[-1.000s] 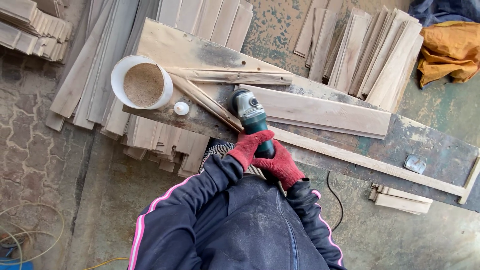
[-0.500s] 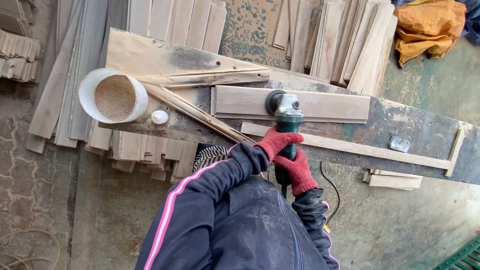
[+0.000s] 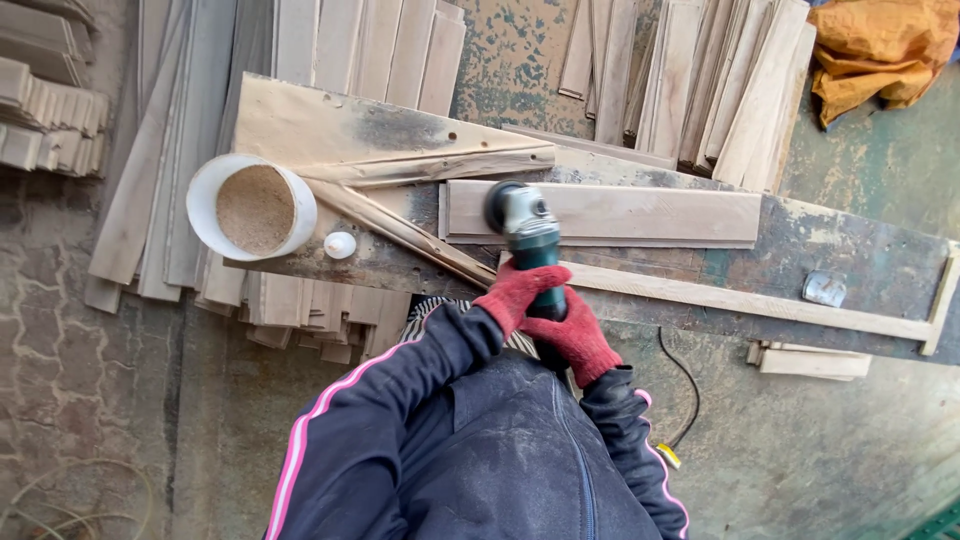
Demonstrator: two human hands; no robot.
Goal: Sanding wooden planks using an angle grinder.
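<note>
We see a long dirty workbench [image 3: 860, 270] with a flat wooden board [image 3: 640, 212] lying on it. Our green grinder [image 3: 528, 240] sits with its round head on the board's left end. Our left hand [image 3: 518, 290] and right hand [image 3: 577, 338], both in red gloves, wrap tight around its handle, just below the head.

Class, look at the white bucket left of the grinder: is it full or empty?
Nearly full. The white bucket stands upright on the workbench, and tan sawdust fills it almost to the rim.

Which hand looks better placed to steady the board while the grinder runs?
Probably the left hand: it grips the grinder nearer the head over the board; the right hand holds the rear.
</note>
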